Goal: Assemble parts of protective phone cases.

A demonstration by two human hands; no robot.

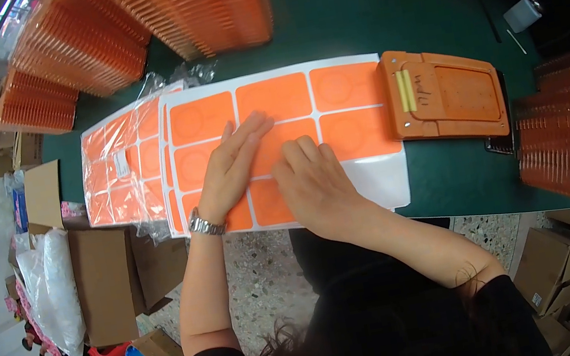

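Observation:
Stacked sheets of orange square stickers (274, 99) on white backing lie before me, several stickers across. My left hand (229, 168), with a metal watch at its wrist, rests on the top sheet with its fingers stretched out. Beside it on the right, my right hand (316, 184) is over the sheet with its fingers curled in. Its fingertips are turned down and hidden, so what they pinch does not show. At the lower right of the sheet, a patch of backing (382, 180) is bare white. An orange plastic fixture (444, 92) with two yellow strips touches the sheet's right edge.
A clear plastic bag (120, 172) of similar sheets lies left. Stacks of orange plastic trays (78, 43) stand along the table's far side, with another tray stack (562, 146) at right. A white bottle (523, 14) is at far right. Cardboard boxes (103, 284) flank the green table (325, 13).

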